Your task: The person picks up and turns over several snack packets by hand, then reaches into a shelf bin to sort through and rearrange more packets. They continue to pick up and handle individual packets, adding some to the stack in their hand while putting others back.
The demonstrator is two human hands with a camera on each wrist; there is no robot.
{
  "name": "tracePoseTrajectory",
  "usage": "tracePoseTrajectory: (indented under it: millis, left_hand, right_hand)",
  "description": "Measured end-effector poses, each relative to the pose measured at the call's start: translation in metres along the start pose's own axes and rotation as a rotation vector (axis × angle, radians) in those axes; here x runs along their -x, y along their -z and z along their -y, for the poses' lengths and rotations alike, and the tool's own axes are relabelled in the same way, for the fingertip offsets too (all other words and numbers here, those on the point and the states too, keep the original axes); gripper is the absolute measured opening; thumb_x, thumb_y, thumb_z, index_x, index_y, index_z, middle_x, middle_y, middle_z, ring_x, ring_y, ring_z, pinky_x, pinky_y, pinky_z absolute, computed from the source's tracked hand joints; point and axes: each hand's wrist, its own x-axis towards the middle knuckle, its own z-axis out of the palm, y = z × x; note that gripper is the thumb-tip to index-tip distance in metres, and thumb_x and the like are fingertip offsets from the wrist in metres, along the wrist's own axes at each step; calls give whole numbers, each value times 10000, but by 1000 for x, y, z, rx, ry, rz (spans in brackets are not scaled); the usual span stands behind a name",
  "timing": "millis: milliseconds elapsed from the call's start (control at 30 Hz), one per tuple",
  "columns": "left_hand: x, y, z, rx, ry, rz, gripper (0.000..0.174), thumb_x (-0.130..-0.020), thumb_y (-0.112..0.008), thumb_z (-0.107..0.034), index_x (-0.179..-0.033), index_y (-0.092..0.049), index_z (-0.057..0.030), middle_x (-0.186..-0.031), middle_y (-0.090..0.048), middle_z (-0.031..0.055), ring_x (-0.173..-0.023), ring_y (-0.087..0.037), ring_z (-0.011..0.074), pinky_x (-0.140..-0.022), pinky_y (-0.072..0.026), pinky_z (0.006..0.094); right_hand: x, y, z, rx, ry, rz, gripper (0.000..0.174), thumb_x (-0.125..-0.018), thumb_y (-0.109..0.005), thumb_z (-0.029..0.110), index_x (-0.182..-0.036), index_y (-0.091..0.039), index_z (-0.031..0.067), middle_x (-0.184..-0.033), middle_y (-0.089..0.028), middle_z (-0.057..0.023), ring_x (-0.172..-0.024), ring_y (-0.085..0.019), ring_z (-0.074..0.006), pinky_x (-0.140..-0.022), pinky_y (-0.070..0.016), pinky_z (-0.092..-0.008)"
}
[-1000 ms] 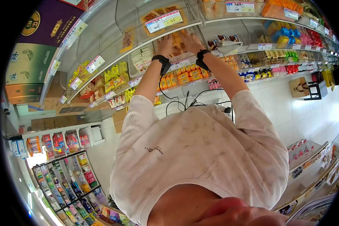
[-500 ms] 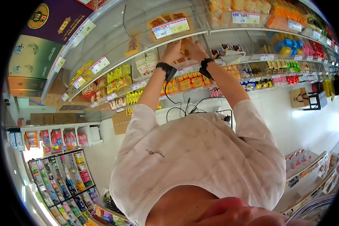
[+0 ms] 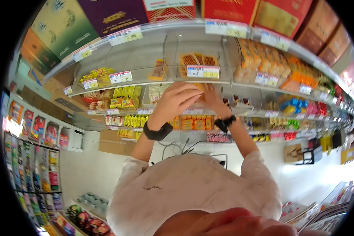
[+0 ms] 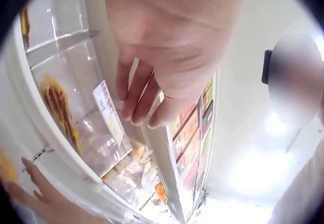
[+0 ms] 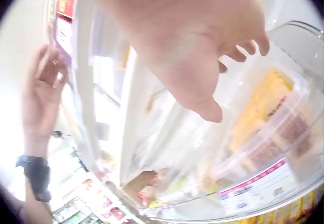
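Note:
My left hand [image 3: 176, 103] is raised in front of the shelves, its fingers loosely extended and holding nothing. In the left wrist view the left hand [image 4: 172, 42] hangs near a price tag [image 4: 109, 113] and a clear bin with yellow-edged snack packs [image 4: 61, 110]. Blurred by motion, my right hand [image 3: 212, 97] reaches to the bin on the shelf below. The right wrist view has the right hand [image 5: 197, 47], fingers slightly bent and empty, above a clear bin with yellow snack packs [image 5: 260, 107]. More brown-and-yellow packs [image 3: 198, 59] lie in the upper bin.
Gift boxes [image 3: 114, 11] line the top shelf. Orange-wrapped snacks [image 3: 259, 59] fill a bin at the right, and yellow packets [image 3: 124, 103] sit at the left. Black cables [image 3: 181, 149] hang before the torso. A cardboard box [image 3: 116, 142] stands on the floor.
The left hand has come up and back out of the lower bin, where both hands were. The right hand has stayed near that bin. The head view has tilted up to show the top shelf.

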Motion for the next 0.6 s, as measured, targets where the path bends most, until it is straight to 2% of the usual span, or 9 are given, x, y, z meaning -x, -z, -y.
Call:
tracePoseTrajectory:
  millis: [33, 100, 200, 267, 367, 433, 500, 533, 600]
  left_hand:
    - [-1, 9, -3, -20, 21, -49, 178, -847, -729, 1, -1022, -731, -27, -1032, -708, 80, -937, -667, 276, -824, -525, 379]
    - [0, 24, -8, -56, 65, -132, 180, -844, -730, 10, -1022, -726, -14, -1040, -704, 86, -946, -663, 281, -823, -522, 384]
    - [-2, 35, -11, -88, 86, -271, 164, -845, -725, -9, -1007, -701, -10, -1042, -687, 90, -923, -656, 295, -806, -520, 398]
    - [-5, 37, -9, -103, 89, -297, 181, -850, -708, -5, -1030, -686, -7, -1050, -677, 102, -924, -653, 309, -806, -522, 405]
    - [-24, 26, 7, -111, 106, -242, 225, -873, -651, 21, -1097, -662, 7, -1092, -664, 141, -969, -650, 340, -822, -524, 419]
    - [-39, 9, 22, -136, 140, -224, 250, -895, -596, 20, -1140, -637, 8, -1116, -650, 156, -982, -642, 370, -830, -521, 450]
    - [-59, -2, 34, -90, 177, -216, 266, -899, -559, 13, -1158, -620, 25, -1129, -639, 195, -1012, -632, 395, -855, -514, 478]
    - [-68, -7, 41, -70, 198, -211, 275, -901, -540, 10, -1166, -612, 33, -1136, -634, 214, -1026, -628, 408, -867, -511, 492]
    - [-79, -25, 62, -204, 341, -70, 311, -891, -544, -26, -1187, -607, 50, -1185, -616, 263, -1042, -634, 423, -883, -519, 496]
  right_hand:
    - [10, 32, 28, -65, 64, 57, 778, -928, -665, 421, -1505, -368, -8, -1519, -400, -302, -1386, -413, -457, -1120, -384, -507]
    - [19, 104, 86, -358, 205, 318, 526, -952, -675, 275, -1374, -538, -7, -1400, -560, -235, -1291, -547, -358, -1059, -460, -439]
    - [20, 178, 148, -737, 375, 402, 290, -956, -658, 110, -1228, -651, 11, -1231, -670, -186, -1138, -644, -309, -1003, -495, -400]
    - [10, 216, 166, -637, 324, 194, 233, -966, -637, 80, -1188, -677, 20, -1145, -700, -167, -1062, -671, -276, -950, -516, -373]
    - [-26, 227, 158, -545, 298, -177, 210, -977, -616, 69, -1166, -681, 5, -1047, -728, -141, -974, -698, -232, -873, -539, -354]
    - [-60, 225, 133, -480, 201, -234, 209, -980, -581, 43, -1162, -672, -9, -1047, -728, -139, -971, -703, -219, -852, -545, -349]
    - [-89, 223, 122, -611, 98, -302, 220, -984, -556, 62, -1156, -662, -25, -1024, -725, -163, -992, -705, -246, -856, -542, -350]
    - [-101, 220, 110, -534, 80, -214, 238, -1001, -551, 103, -1178, -650, -22, -1062, -716, -156, -1019, -691, -241, -885, -531, -350]
    - [-119, 213, 76, -385, 39, -44, 287, -1035, -541, 183, -1223, -625, -17, -1139, -697, -142, -1073, -663, -230, -944, -509, -351]
